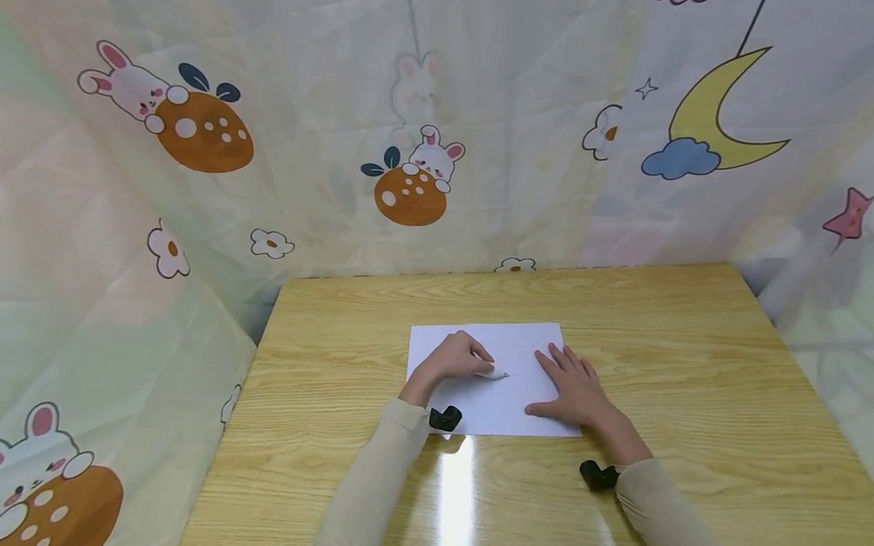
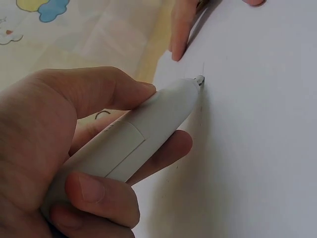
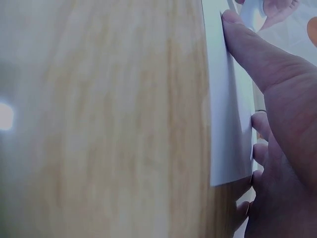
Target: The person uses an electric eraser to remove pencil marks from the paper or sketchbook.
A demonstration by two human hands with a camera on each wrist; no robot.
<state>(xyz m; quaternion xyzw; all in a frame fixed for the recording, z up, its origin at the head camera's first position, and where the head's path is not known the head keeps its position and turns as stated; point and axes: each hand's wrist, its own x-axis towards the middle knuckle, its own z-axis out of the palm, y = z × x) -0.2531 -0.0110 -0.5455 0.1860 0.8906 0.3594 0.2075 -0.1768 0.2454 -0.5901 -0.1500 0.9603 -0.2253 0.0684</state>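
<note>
A white sheet of paper (image 1: 508, 336) lies on the wooden table. My left hand (image 1: 457, 359) grips a thick white pen (image 1: 492, 374), its narrow metal tip pointing right, at or just above the middle of the sheet. In the left wrist view the fingers and thumb curl round the pen's body (image 2: 148, 119), and a faint line shows by the tip. My right hand (image 1: 572, 390) rests with spread fingers on the right edge of the paper. The right wrist view shows its thumb (image 3: 257, 54) lying on the sheet.
The wooden table (image 1: 701, 381) reaches out on both sides of the paper. Behind and beside it hangs a printed curtain (image 1: 512, 144) with rabbits, flowers and a moon. A black wrist device (image 1: 446, 419) sits on the left wrist and another (image 1: 599, 476) on the right.
</note>
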